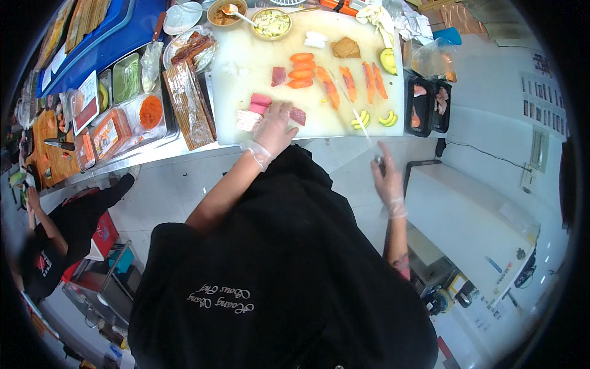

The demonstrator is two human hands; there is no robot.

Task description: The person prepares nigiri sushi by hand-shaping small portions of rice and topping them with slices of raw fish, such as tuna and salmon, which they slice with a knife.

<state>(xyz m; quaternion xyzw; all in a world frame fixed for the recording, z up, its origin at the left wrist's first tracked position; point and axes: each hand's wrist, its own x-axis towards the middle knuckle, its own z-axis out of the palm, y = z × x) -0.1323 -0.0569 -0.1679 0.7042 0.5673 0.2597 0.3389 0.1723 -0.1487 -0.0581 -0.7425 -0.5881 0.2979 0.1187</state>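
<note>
My left hand point(275, 129), in a clear plastic glove, rests on the front of the white cutting board point(249, 50), its fingertips between pink fish pieces point(261, 98) and a dark red fish slice point(298, 116). White strips point(248, 120) lie beside it. Gloved too, my right hand point(386, 175) is past the board's front edge, gripping a long thin knife point(361, 123) whose blurred blade reaches over the board. Orange nigiri-like pieces point(302, 74), salmon slices point(327, 87), fanned avocado slices point(361, 120), folded brown tofu-skin-like pieces point(345, 47) and an avocado half point(388, 61) lie there.
Left of the board are a wrapped bamboo mat point(189, 106), a plate of browned strips point(171, 46) and a tray with orange roe point(150, 112). Bowls point(272, 24) stand at its back; black trays point(418, 107) sit right. Another person point(69, 221) works far left beside a knife point(59, 144).
</note>
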